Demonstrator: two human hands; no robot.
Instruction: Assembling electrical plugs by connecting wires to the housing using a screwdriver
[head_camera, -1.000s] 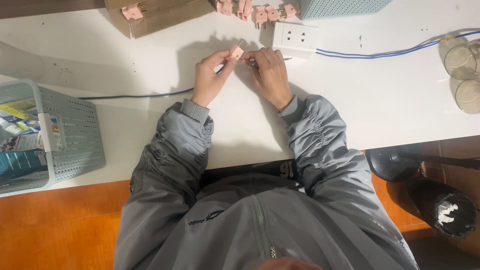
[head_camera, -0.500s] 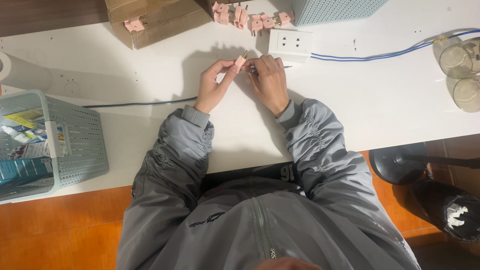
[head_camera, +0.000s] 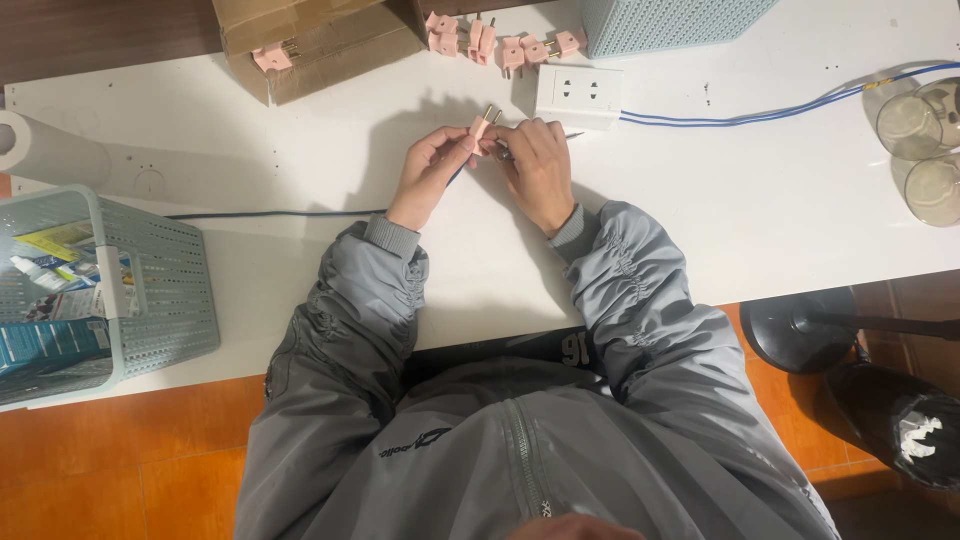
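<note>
- Left hand (head_camera: 428, 172): fingers curled, tips pinching a pink two-pin plug (head_camera: 481, 126) from its 9 o'clock side.
- Pink two-pin plug: held above the white table (head_camera: 300, 150), brass pins aimed toward 1 o'clock.
- Right hand (head_camera: 537, 165): fingers bunched close, touching the plug's 3 o'clock side; white socket block (head_camera: 578, 96) just beyond at 12 o'clock.

Pink plug (head_camera: 482, 127) body mostly hidden in hands, basket (head_camera: 160, 300) and glass jars (head_camera: 925, 150) cut by frame edges
</note>
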